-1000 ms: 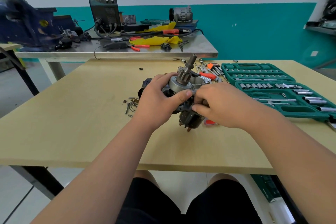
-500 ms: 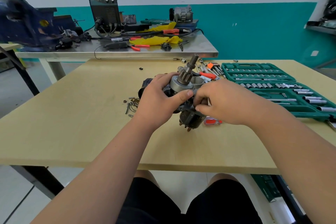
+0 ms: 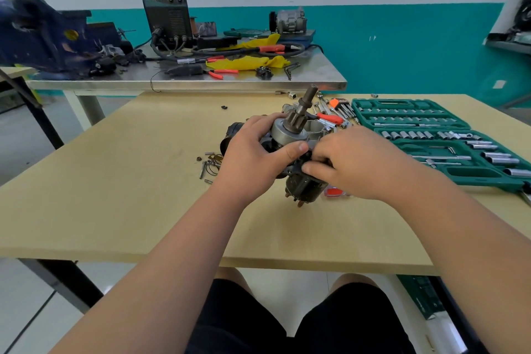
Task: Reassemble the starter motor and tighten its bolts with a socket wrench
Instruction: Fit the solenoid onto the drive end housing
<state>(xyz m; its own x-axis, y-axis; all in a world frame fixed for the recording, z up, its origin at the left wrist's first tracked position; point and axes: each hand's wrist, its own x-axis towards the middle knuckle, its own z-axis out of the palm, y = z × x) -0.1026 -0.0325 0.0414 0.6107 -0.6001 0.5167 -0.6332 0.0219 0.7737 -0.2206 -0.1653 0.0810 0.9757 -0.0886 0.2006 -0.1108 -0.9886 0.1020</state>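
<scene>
Both hands are on the starter motor (image 3: pixel 283 131), near the middle of the tan surface (image 3: pixel 115 181).

Far left, on the steel bench (image 3: pixel 201 82) behind: blue vise (image 3: pixel 43 37). Right of it are a black welder box (image 3: pixel 166 13) and a yellow cloth (image 3: pixel 247 62).

On the tan surface, small loose parts (image 3: pixel 209 165) (pins, rings, a clip) lie just left of the left hand (image 3: pixel 253 155).

- Left hand: fingers curled over the top of the motor's silver disc, thumb pressed across its near side. Clamped on the motor from the left.
- A dark round housing (image 3: pixel 232 133) shows behind its knuckles. Cannot tell if they touch.
- Motor: tilted, pinion shaft (image 3: pixel 303 110) pointing up and away to the right. The dark cylinder end (image 3: pixel 301 188) faces the person, low over the surface. The motor sits between the two hands.
- Right hand (image 3: pixel 353 164): on the motor's right flank, fingers curled in, tips pinching at the joint above the dark cylinder. What the tips grip there is hidden.
- Under the right hand, a red item (image 3: pixel 333 192) lies on the surface, mostly covered.

Beyond the motor: red-handled screwdriver (image 3: pixel 329 118), hex key set (image 3: pixel 340 105). Far right: open green socket case (image 3: pixel 431 135), apart from the hands.
</scene>
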